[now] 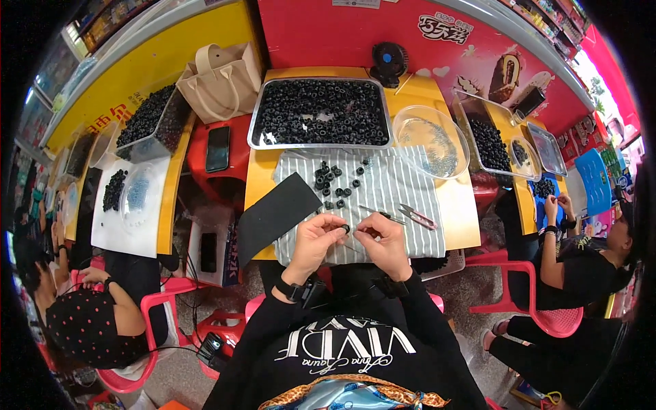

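My left hand [314, 242] pinches a small black ring [346, 229] between thumb and fingertips, above a grey-and-white striped cloth [427, 239]. Close beside it, my right hand [386, 242] is closed in a pinch; what sits in its fingertips is too small to make out. Several loose black rings [328, 176] lie on the cloth beyond my hands. Just past my right hand are thread snips [418, 216] with reddish handles and a thin dark pointed tool [381, 214]. To the left, a flat black sheet [281, 215] overlaps the cloth.
A metal tray [255, 133] full of black rings stands at the back, beside a round clear dish [459, 126] of tiny metallic pieces. A small black fan [389, 63] sits behind. A phone [218, 147] rests on a red stool. Co-workers [574, 253] sit at tables on both sides.
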A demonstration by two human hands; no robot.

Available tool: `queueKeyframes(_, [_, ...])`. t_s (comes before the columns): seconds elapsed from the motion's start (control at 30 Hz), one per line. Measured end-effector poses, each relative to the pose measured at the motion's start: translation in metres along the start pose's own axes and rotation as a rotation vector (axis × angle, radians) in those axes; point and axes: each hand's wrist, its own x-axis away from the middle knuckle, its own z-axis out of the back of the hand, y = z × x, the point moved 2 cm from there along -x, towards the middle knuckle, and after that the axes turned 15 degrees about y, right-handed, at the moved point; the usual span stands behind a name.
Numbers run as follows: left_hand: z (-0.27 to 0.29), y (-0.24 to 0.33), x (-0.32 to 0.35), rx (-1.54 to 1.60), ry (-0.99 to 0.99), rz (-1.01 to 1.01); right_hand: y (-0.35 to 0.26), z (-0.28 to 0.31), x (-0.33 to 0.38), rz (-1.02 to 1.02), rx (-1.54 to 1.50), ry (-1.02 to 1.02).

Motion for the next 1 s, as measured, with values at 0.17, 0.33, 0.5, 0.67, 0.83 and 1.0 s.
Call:
queueKeyframes(0.17, [0.001, 0.0, 0.006, 0.053, 0.002, 0.006, -0.011, -0.005, 0.001, 0.179, 0.101, -0.004])
queueKeyframes(0.33, [0.004, -0.004, 0.012, 0.061, 0.002, 0.048, -0.027, -0.013, 0.01, 0.498, 0.301, 0.029])
queueKeyframes(0.5, [0.004, -0.013, 0.018, 0.149, 0.031, 0.067, -0.026, -0.018, 0.021, 0.534, 0.317, 0.066])
queueKeyframes(0.67, [0.014, -0.014, 0.019, 0.373, 0.002, 0.245, -0.012, 0.008, -0.002, 0.261, 0.265, 0.234])
queueKeyframes(0.83, [0.012, -0.014, 0.017, 0.551, -0.04, 0.361, 0.014, 0.011, -0.008, 0.23, 0.534, 0.003])
queueKeyframes(1.0, [0.009, -0.019, 0.015, 0.508, -0.098, 0.39, 0.018, 0.008, -0.001, 0.319, 0.679, -0.077])
